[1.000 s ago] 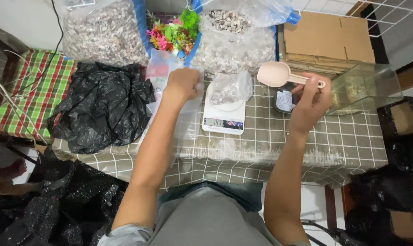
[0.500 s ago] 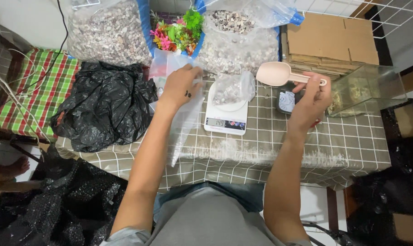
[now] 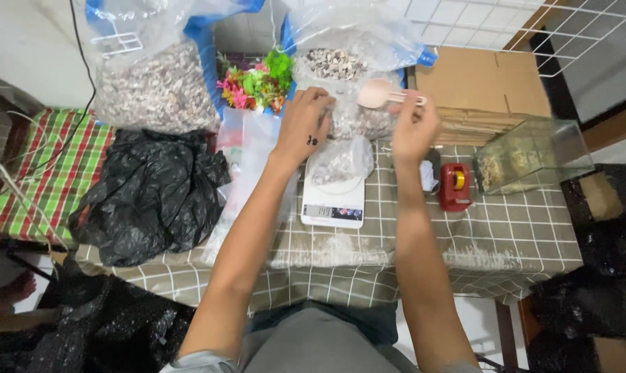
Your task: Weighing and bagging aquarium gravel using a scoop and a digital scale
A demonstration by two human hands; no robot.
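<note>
My right hand (image 3: 411,128) holds a pale pink plastic scoop (image 3: 376,92) by its handle, its bowl over the edge of a large clear bag of small stones (image 3: 340,65). My left hand (image 3: 303,124) rests on the near rim of that same bag, fingers curled on the plastic. Just below both hands a small clear bag of stones (image 3: 340,160) sits on a white digital kitchen scale (image 3: 332,200) on the checked tablecloth (image 3: 410,242).
A second big bag of gravel (image 3: 157,86) and bright plastic plants (image 3: 254,83) stand at the back. A black plastic bag (image 3: 150,193) lies left, loose clear bags (image 3: 247,148) beside it. A red tape dispenser (image 3: 454,185), a small glass tank (image 3: 527,153) and cardboard boxes (image 3: 465,86) are to the right.
My right hand has carried the scoop up and left to the big stone bag. My left hand has risen from the loose clear bags to the big bag's rim.
</note>
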